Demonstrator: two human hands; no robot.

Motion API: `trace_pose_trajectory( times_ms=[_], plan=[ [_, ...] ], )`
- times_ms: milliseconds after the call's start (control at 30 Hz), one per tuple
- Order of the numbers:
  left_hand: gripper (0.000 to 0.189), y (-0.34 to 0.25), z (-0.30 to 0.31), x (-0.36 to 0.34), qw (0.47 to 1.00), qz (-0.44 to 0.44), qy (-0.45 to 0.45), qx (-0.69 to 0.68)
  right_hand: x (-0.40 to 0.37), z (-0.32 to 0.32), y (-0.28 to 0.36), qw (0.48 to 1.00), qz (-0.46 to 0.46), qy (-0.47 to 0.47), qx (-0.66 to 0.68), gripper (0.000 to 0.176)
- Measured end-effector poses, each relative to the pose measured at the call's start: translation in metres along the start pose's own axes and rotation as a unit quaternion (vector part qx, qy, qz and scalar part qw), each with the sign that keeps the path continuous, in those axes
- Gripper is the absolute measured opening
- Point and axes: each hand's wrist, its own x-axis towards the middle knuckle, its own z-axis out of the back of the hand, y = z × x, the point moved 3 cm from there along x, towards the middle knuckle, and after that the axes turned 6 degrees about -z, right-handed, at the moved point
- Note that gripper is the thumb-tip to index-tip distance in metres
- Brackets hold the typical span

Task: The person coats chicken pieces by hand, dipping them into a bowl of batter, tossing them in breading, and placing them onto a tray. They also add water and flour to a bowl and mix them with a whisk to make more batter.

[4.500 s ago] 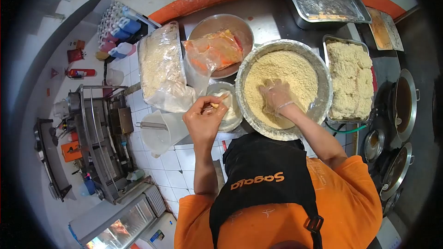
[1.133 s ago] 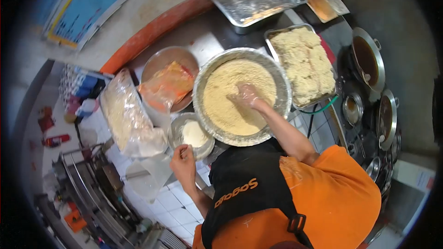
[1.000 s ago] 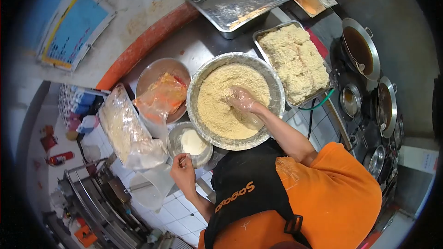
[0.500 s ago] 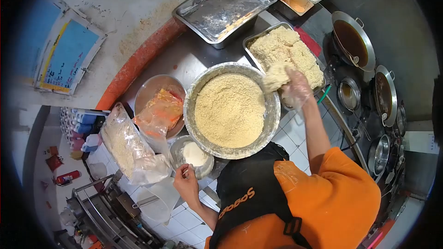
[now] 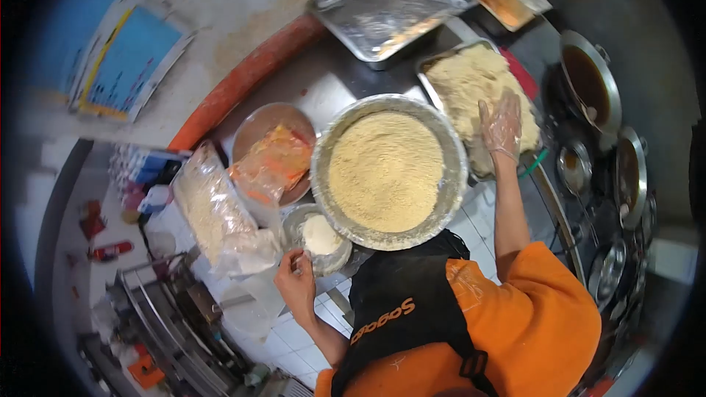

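My right hand (image 5: 502, 126), in a clear plastic glove, lies flat with fingers stretched out on pale crumb-coated food (image 5: 471, 77) heaped in a metal tray (image 5: 426, 82). Left of that tray stands a large round metal basin (image 5: 319, 176) of yellowish crumbs (image 5: 386, 173). My bare left hand (image 5: 296, 281) is low at the left, beside a small bowl (image 5: 332, 261) with white powder (image 5: 320, 234) in it. Its fingers are curled in towards the thumb; whether anything is between them I cannot make out.
A metal bowl (image 5: 243, 136) holds a plastic bag with orange contents (image 5: 276, 162). Beside it lies a clear bag of crumbs (image 5: 208, 202). An upside-down-looking or shallow metal tray (image 5: 397, 7) sits at the back. Pans of brown liquid (image 5: 587, 81) line the right side.
My right hand has let go of a handful of crumbs and now lies flat on the tray's heap, fingers stretched. The view has shifted slightly; my left hand stays beside the small bowl.
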Motion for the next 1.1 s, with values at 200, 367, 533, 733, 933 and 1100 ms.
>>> trace_pose_trajectory(
  times_ms=[200, 367, 533, 733, 933, 1100],
  plan=[
    [0.019, -0.032, 0.043, 0.049, 0.994, -0.085, -0.071, -0.005, 0.000, -0.038, -0.004, 0.973, 0.023, 0.102, -0.207, 0.077],
    [0.022, -0.038, 0.028, 0.145, 0.968, -0.240, -0.040, 0.060, -0.006, -0.015, -0.017, 0.991, 0.056, -0.013, -0.121, 0.066],
    [0.011, 0.014, -0.045, 0.246, 0.922, -0.269, 0.202, 0.191, -0.007, 0.050, -0.002, 0.998, 0.046, -0.046, -0.024, 0.048],
    [0.020, 0.116, -0.135, 0.298, 0.887, -0.308, 0.315, 0.138, -0.018, 0.071, -0.039, 0.995, 0.011, -0.089, 0.043, 0.036],
    [0.040, 0.094, -0.123, 0.299, 0.913, -0.244, 0.293, 0.145, -0.043, 0.069, -0.028, 0.992, 0.090, -0.082, 0.029, 0.024],
    [0.015, 0.039, -0.069, 0.291, 0.847, -0.352, 0.215, 0.335, -0.061, 0.079, 0.076, 0.961, 0.072, 0.048, 0.262, 0.025]
  ],
)
